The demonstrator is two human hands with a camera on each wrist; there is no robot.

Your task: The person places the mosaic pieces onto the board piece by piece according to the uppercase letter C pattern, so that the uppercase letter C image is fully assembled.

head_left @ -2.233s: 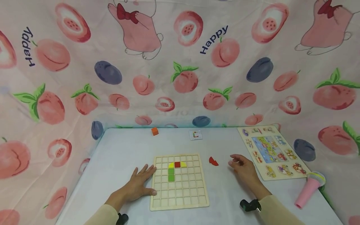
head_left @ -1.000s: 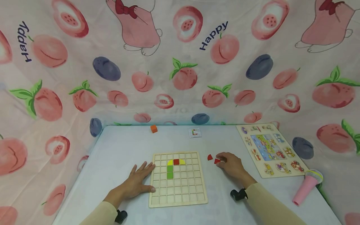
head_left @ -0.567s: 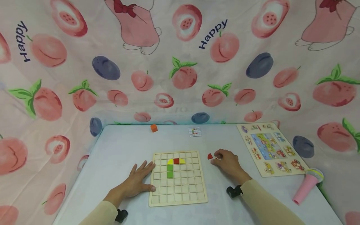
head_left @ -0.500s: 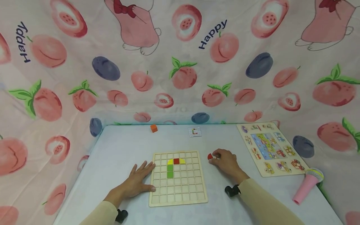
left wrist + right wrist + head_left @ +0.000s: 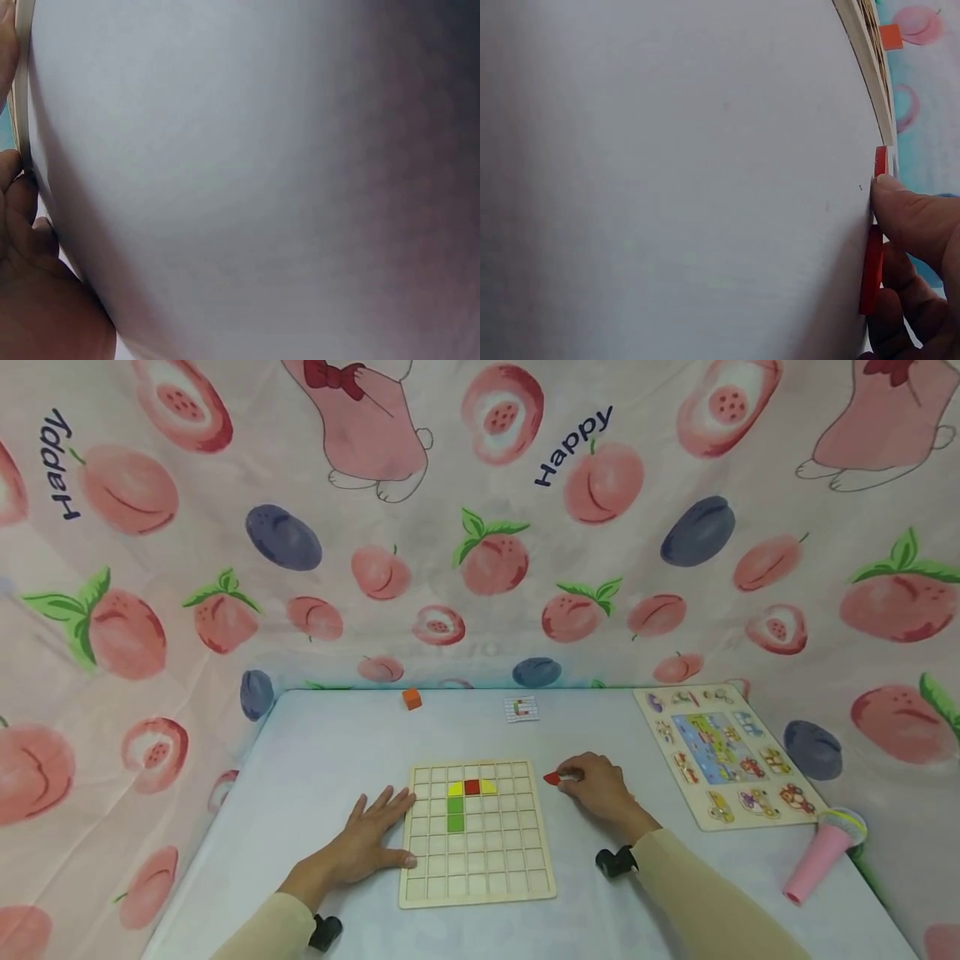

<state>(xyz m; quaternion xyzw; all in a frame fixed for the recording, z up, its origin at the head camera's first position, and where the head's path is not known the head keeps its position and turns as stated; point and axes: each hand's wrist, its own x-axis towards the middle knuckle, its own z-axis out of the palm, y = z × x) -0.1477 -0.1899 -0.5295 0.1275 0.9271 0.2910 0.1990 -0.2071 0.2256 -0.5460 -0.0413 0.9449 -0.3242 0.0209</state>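
My left hand (image 5: 362,839) lies with fingers spread along the left edge of the wooden grid board (image 5: 486,871). Inside its upper cells sit a red square (image 5: 472,787), a yellow rounded tile (image 5: 456,789) on either side, and two green squares (image 5: 455,814) below the left one. Right of the board, my right hand (image 5: 602,789) pinches a small flat red piece (image 5: 552,778) at the tips of thumb and index finger. The right wrist view shows that red piece (image 5: 881,160) by the thumb tip and a second red piece (image 5: 871,270) close to the curled fingers.
An orange cube (image 5: 412,698) and a small pattern card (image 5: 522,709) lie at the back of the white table. On the right are a picture puzzle board (image 5: 776,806) and a pink toy microphone (image 5: 817,864). A fruit-print cloth hangs behind.
My right hand has come left to the two red pieces; its fingers now cover one, and the other has shifted slightly towards the board. The left hand has stayed at the board's edge.
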